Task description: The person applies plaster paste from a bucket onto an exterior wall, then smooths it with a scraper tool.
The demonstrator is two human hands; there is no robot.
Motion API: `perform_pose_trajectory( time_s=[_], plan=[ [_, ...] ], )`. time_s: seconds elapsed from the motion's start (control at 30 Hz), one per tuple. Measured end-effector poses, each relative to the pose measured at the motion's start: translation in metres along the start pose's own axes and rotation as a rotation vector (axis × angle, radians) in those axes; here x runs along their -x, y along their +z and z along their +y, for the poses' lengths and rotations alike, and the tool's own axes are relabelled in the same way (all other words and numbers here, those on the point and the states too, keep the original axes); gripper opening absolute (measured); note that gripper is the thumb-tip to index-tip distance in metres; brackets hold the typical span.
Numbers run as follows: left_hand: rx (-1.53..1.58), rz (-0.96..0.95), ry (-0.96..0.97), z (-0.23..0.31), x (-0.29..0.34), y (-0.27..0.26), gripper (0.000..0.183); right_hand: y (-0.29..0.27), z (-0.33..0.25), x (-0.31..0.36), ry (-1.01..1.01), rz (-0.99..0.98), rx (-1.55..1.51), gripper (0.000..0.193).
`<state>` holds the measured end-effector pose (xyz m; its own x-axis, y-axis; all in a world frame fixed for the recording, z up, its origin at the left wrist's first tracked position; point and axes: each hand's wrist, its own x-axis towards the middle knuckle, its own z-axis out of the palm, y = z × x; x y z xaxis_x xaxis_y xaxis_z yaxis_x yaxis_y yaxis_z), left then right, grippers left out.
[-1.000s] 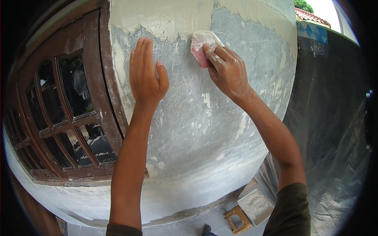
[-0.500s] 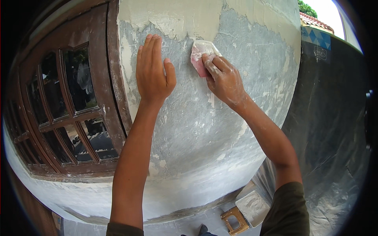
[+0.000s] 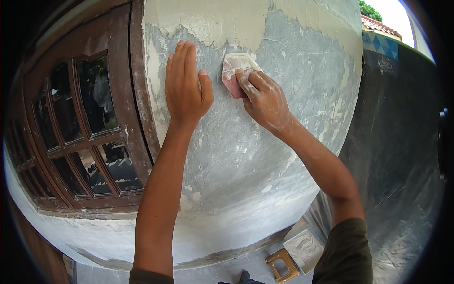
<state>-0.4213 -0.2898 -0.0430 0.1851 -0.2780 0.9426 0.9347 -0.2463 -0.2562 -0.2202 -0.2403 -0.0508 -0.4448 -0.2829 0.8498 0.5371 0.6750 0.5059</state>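
Observation:
My right hand (image 3: 268,100) grips a pink putty scraper (image 3: 232,86), its wide edge turned up and loaded with cream-coloured putty (image 3: 240,61). The scraper is at the grey wall (image 3: 227,146), just under the ragged lower border of a cream putty coat (image 3: 203,19). White smears cover the fingers and wrist of that hand. To its left, my left hand (image 3: 188,90) lies flat toward the wall with fingers stretched up and thumb a little apart, holding nothing. Whether its palm touches the wall is hidden.
A brown wooden window frame (image 3: 90,140) with dark panes fills the left side. Dark plastic sheeting (image 3: 402,142) hangs at the right. Low down, a putty-filled tray (image 3: 305,248) rests by a brown stool (image 3: 282,266) on the grey floor (image 3: 213,272).
My right hand has shifted the scraper slightly left and down, and more putty-covered face shows. My left hand stays almost where it was.

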Motion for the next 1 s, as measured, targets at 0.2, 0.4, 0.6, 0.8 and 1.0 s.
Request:
perform_pose_trajectory(
  time_s=[0.2,0.4,0.6,0.8,1.0],
  plan=[
    [-0.009,-0.012,-0.001,0.006,-0.003,0.002,0.054,-0.016,0.076,-0.098,0.050,0.228,0.167,0.033],
    [-0.025,-0.002,-0.003,0.002,-0.001,0.000,0.054,0.004,0.058,-0.056,0.098,0.097,0.176,0.027],
    [-0.052,0.001,0.002,0.002,-0.001,0.000,0.054,-0.017,0.029,-0.022,0.101,0.039,0.050,0.041],
    [-0.005,-0.014,0.007,0.004,-0.003,0.001,0.054,-0.012,0.093,-0.103,0.046,0.153,0.228,0.034],
    [0.005,-0.020,0.012,0.001,0.001,-0.001,0.053,0.000,0.006,-0.008,0.024,-0.014,0.110,0.039]
  ],
)
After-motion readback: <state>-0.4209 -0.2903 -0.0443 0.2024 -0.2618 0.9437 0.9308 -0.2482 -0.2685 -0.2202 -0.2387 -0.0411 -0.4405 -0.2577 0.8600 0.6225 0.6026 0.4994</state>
